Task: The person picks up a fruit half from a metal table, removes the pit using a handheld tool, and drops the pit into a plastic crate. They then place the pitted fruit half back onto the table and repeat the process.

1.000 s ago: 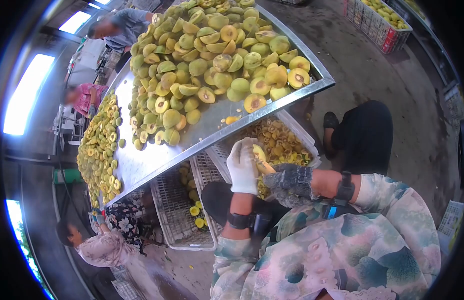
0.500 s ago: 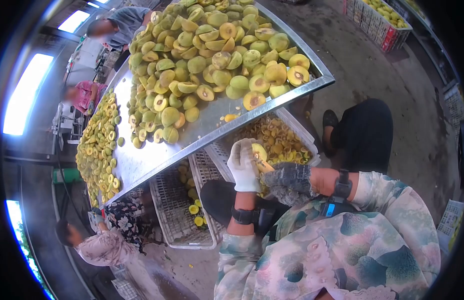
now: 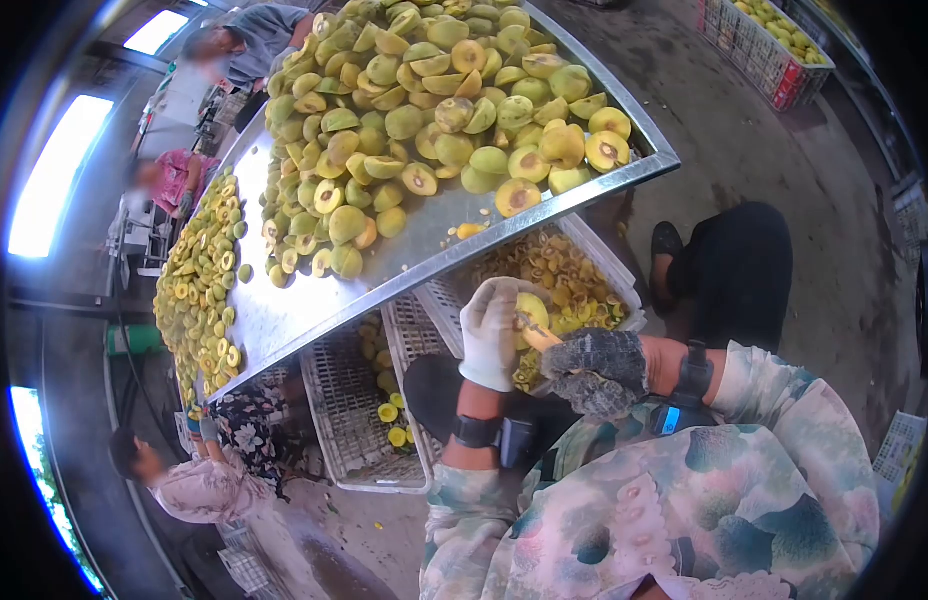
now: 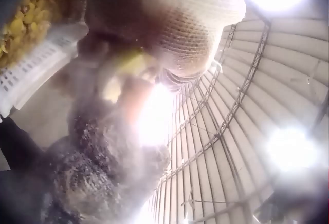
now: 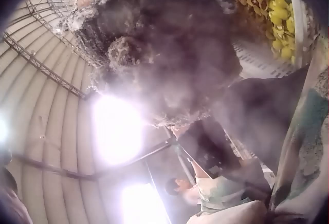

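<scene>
This looks like a fruit-processing workshop inside a large shed. A broad metal surface (image 3: 406, 247) carries heaps of halved fruit (image 3: 404, 122), with 3 other people (image 3: 174, 182) around its far sides. Slatted crates (image 3: 334, 395) stand below and beyond it on a bare, stained floor (image 3: 729, 135). Overhead, lattice trusses (image 4: 250, 77) run across a curved, ribbed roof (image 4: 277, 93).

Head view looks down; close wrist views face upward, sharing the roof (image 4: 288, 64).
</scene>
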The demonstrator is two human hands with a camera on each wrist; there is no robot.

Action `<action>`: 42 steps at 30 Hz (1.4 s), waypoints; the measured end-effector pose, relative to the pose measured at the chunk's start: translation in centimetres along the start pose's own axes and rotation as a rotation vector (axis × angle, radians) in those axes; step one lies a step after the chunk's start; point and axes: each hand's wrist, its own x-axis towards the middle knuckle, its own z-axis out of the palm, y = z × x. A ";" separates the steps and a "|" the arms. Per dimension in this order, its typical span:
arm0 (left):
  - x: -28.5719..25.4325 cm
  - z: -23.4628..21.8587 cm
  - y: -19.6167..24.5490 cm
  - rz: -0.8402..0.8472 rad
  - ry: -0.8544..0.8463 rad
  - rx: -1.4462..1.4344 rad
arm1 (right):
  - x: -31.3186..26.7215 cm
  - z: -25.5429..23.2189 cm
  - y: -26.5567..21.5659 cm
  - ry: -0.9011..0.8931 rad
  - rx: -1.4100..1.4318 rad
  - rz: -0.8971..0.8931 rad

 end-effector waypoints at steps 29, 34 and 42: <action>-1.7 1.1 1.3 0.079 0.157 -0.128 | 0.5 1.1 1.6 0.062 0.032 -0.032; -2.0 2.3 2.3 -0.001 0.281 -0.363 | 0.7 1.5 1.3 0.229 -0.086 -0.049; -2.0 -0.3 0.6 0.004 -0.105 -0.103 | 0.2 2.7 1.4 0.389 -0.351 -0.029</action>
